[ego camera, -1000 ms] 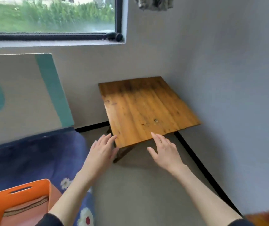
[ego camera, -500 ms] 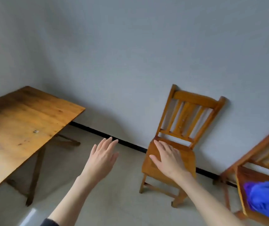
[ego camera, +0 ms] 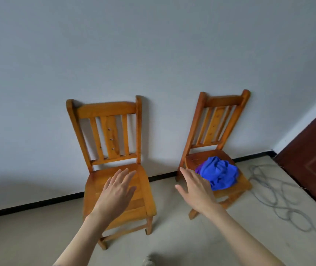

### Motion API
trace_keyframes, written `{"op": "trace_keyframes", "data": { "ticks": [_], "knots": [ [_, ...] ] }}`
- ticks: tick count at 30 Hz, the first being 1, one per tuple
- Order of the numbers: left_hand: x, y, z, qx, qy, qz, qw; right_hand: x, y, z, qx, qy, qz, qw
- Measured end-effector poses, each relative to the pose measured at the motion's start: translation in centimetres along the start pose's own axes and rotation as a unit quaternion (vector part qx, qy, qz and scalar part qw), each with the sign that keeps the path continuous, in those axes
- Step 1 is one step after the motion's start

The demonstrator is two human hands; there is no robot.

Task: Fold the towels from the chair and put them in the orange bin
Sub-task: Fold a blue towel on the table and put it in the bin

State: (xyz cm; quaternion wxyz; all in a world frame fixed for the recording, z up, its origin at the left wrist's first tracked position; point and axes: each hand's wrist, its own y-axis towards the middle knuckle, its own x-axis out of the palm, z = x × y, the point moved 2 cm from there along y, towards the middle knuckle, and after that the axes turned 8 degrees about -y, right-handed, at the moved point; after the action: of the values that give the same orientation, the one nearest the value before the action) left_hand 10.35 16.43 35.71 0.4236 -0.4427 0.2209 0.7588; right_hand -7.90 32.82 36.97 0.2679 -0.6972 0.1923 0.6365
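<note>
- Two wooden chairs stand with their backs against a pale wall.
- The right chair point(ego camera: 218, 120) carries a crumpled blue towel point(ego camera: 217, 174) heaped on its seat; a bit of purple cloth shows at the heap's left edge.
- The left chair point(ego camera: 107, 131) has a bare seat.
- The left hand point(ego camera: 117, 191) reaches forward, palm down, in front of the left chair's seat, fingers straight and slightly spread, holding nothing.
- The right hand point(ego camera: 196, 189) stretches toward the right chair, fingers straight and released, grasping nothing; its fingertips are just beside the towel, and contact cannot be told.
- A grey cable point(ego camera: 274, 191) lies in loops on the floor, right of the chairs.
- A dark brown door point(ego camera: 314, 156) fills the right edge.
</note>
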Motion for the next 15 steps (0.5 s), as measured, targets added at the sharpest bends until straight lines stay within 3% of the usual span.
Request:
{"op": "trace_keyframes", "data": {
  "ticks": [9, 15],
  "knots": [
    [4.9, 18.5, 6.9, 0.066, -0.028, -0.097, 0.993, -0.1, 8.2, 12.3, 0.123, 0.030, -0.011, 0.992],
    [11.6, 26.0, 11.9, 0.063, -0.024, -0.197, 0.978, 2.0, 12.0, 20.3, 0.165, 0.053, -0.053, 0.983]
  ]
}}
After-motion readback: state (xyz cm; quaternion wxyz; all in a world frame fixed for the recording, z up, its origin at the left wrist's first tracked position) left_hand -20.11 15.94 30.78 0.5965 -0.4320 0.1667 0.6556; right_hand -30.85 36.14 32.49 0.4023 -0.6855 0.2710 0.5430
